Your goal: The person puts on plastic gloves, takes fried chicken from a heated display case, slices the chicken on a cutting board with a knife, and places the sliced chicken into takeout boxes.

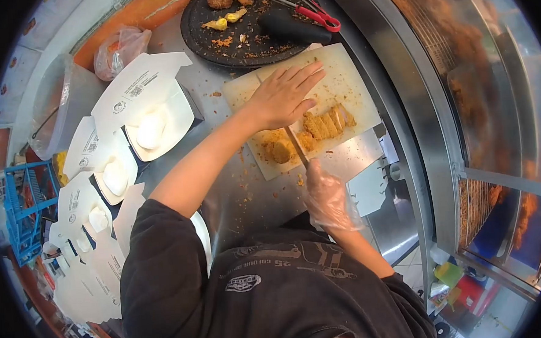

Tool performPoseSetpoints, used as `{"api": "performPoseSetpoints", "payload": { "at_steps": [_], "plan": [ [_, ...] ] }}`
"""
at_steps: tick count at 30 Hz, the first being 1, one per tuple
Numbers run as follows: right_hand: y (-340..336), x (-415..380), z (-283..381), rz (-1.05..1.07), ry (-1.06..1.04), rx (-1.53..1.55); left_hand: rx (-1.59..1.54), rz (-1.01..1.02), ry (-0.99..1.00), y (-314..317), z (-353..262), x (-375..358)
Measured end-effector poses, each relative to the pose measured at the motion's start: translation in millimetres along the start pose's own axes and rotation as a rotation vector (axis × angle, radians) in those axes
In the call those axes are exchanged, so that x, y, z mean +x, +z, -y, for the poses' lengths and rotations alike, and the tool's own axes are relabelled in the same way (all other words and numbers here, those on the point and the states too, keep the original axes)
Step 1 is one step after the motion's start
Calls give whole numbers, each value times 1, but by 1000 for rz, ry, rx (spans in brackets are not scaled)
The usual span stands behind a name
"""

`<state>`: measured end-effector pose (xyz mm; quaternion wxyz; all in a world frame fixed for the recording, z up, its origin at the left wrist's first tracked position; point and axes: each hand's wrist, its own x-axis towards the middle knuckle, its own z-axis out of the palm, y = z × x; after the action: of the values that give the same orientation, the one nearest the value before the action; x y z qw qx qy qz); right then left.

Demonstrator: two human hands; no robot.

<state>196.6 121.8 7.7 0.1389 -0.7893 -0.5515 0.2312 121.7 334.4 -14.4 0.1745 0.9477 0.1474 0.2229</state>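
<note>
My right hand (pixel 328 193), in a clear plastic glove, is closed round the handle of a knife (pixel 298 147). Its blade runs forward across breaded fried cutlet on a white cutting board (pixel 353 82). My bare left hand (pixel 284 98) lies flat over the far part of the blade, fingers stretched out, and hides some of it. Right of the blade are cut strips of cutlet (pixel 325 125); left of it is more breaded cutlet (pixel 278 149). Crumbs are scattered over the board.
Behind the board, a round black tray (pixel 206 47) bears fried pieces, red-handled tongs (pixel 317 18) and a black object. Several open white boxes (pixel 178 106) with white rice-like mounds line the left. A glass-fronted metal cabinet (pixel 414 106) stands right. A plastic bag (pixel 120 52) sits back left.
</note>
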Motion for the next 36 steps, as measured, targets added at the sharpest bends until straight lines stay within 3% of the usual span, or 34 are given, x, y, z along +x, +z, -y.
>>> {"api": "performPoseSetpoints", "payload": {
  "at_steps": [2, 5, 8, 10, 11, 13, 18, 20, 23, 25, 28, 30, 33, 36],
  "plan": [
    [36, 7, -14, -27, -46, -35, 117, 218, -97, 32, 23, -22],
    [27, 10, -9, 30, -31, -63, 90, 39, -86, 30, 36, -16],
    [1, 0, 7, 79, -28, -39, -10, -14, -39, -15, 3, -11],
    [11, 0, 2, 91, -18, -8, 22, 39, -89, 15, 21, -33],
    [35, 2, -10, 4, -106, -33, 42, 98, -142, 29, 21, -45],
    [39, 20, -9, -115, -218, -61, 58, 32, -103, 23, 40, -32],
    [2, -4, 11, 10, -152, -97, -20, 26, -115, -30, 0, -29],
    [-9, -17, 21, 13, -145, -66, -3, -68, -42, -35, -7, -34],
    [-1, -23, 23, 23, -136, -28, -35, 5, -119, -33, -9, -47],
    [21, -15, 14, 26, -136, -23, 15, 37, -129, 1, 12, -65],
    [56, 2, 2, -108, -180, -69, 62, 61, -140, 11, 25, -61],
    [52, 2, 1, 51, -62, -93, 28, 58, -133, 16, 21, -56],
    [31, 11, 1, 138, -82, 83, 77, 27, -58, 3, 25, -40],
    [-26, 20, -1, 24, -170, -29, 78, -312, -50, -63, -9, -15]
  ]
}}
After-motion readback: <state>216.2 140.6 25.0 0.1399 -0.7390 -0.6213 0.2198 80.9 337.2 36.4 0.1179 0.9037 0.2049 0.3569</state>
